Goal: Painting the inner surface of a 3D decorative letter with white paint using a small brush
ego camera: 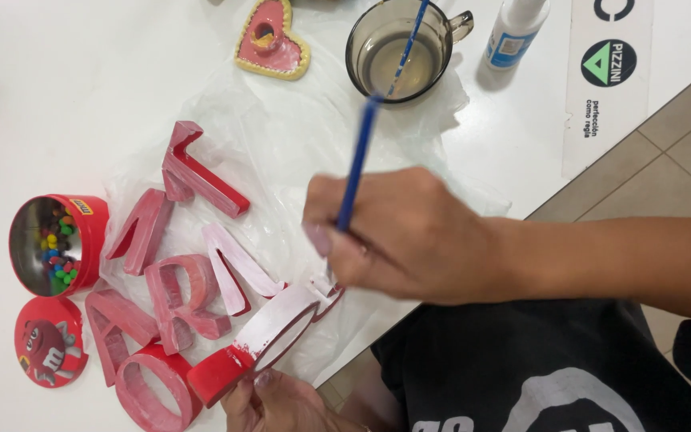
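Six red letters (177, 272), one brush (359, 156), one glass cup (397, 50), two hands

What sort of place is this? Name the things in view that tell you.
Probably a craft table at home or in a classroom: red letters on plastic sheeting, a blue brush in the right hand, a rinse cup and a glue bottle.

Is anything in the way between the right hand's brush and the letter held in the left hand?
Nothing visible. The right hand holds the blue brush right over the half-white red letter, which the left hand grips from below. The brush tip is hidden behind the right hand, so contact cannot be confirmed. The other letters lie to the side.
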